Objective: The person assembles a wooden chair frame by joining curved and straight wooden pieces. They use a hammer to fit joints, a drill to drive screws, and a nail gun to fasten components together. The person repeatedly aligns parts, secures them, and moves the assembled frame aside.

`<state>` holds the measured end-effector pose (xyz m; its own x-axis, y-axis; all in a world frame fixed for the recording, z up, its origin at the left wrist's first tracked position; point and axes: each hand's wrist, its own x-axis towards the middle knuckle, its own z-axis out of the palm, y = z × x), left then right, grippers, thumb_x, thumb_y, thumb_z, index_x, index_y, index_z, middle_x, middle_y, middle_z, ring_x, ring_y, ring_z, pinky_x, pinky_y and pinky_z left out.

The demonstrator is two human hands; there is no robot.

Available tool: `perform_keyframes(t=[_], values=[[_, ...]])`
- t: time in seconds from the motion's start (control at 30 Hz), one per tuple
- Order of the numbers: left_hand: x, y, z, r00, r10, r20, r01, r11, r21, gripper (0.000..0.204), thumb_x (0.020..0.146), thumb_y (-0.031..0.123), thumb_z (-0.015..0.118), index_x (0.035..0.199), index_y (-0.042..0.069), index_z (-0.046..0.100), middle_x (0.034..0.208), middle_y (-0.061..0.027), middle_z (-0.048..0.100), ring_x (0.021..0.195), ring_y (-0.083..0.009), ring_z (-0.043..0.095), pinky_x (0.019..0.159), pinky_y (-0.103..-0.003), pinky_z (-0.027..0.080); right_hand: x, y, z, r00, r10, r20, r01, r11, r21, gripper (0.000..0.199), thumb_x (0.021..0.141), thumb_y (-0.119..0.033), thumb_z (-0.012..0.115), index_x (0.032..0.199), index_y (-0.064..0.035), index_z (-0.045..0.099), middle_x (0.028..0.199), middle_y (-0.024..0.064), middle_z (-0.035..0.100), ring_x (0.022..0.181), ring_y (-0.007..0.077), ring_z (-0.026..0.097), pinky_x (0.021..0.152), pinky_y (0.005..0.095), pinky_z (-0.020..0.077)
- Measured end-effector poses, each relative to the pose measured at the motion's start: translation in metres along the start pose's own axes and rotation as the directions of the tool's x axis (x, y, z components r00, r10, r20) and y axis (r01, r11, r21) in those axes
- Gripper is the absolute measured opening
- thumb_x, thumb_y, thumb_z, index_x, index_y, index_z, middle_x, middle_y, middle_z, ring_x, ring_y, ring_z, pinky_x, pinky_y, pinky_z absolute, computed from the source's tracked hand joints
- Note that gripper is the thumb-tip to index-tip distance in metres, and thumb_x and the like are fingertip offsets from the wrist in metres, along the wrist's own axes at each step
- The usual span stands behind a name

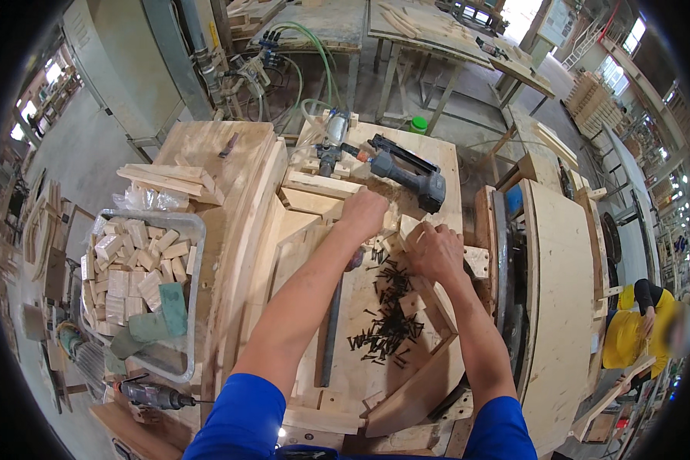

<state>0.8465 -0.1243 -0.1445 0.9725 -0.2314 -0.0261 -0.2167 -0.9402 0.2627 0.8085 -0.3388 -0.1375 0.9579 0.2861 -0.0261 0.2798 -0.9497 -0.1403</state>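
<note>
My left hand (364, 215) is closed at the near end of some pale wooden strips (326, 185) on the workbench; its fingertips are hidden. Just to its right, my right hand (437, 253) has its fingers bent around a small wooden block (409, 229). A loose pile of dark screws (391, 330) lies on the board between my forearms. Left of the pile runs a long grey metal bar (330, 337). A curved wooden piece (410, 391) stands along the right near side of the board.
A black nail gun (410, 172) lies beyond my hands, beside a metal clamp (331, 146). At left are a grey tub (195, 299) of wooden blocks and a power drill (153, 395). A stacked board (563, 307) stands at right. Far right, a person in yellow (629, 337) handles wood.
</note>
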Motion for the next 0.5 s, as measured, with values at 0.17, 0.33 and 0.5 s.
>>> perform_keyframes(t=[0.17,0.33,0.5], values=[[0.0,-0.005,0.001,1.0,0.008,-0.021,-0.009,0.999,-0.036,0.033,0.074,0.023,0.089,0.104,0.013,0.08,0.103,-0.0102,0.076,0.108,-0.0349,0.066,0.092,-0.045,0.057,0.007,0.004,0.008,0.999,-0.011,-0.036,0.011,1.0,0.001,0.067,0.077,-0.038,0.082,0.136,-0.0098,0.065,0.112,0.0199,0.067,0.107,0.0396,0.065,0.097,0.0492,0.0457],[-0.001,-0.006,0.005,0.998,0.041,-0.045,-0.041,0.999,0.004,0.038,0.075,0.026,0.088,0.112,0.017,0.081,0.104,-0.0097,0.076,0.108,-0.0336,0.066,0.093,-0.044,0.056,0.003,0.007,0.01,0.994,-0.051,-0.093,0.052,0.999,0.012,0.069,0.077,-0.041,0.083,0.135,-0.0094,0.065,0.114,0.0199,0.067,0.108,0.0401,0.065,0.097,0.0496,0.0464],[-0.004,0.0,0.003,0.998,0.055,-0.025,-0.055,0.998,0.013,0.043,0.075,0.029,0.088,0.116,0.017,0.081,0.106,-0.0112,0.075,0.109,-0.0329,0.065,0.094,-0.044,0.056,0.003,0.013,0.004,0.998,-0.058,-0.021,0.058,0.998,-0.015,0.068,0.077,-0.042,0.083,0.134,-0.0099,0.065,0.117,0.0192,0.066,0.111,0.0393,0.064,0.097,0.05,0.0468]])
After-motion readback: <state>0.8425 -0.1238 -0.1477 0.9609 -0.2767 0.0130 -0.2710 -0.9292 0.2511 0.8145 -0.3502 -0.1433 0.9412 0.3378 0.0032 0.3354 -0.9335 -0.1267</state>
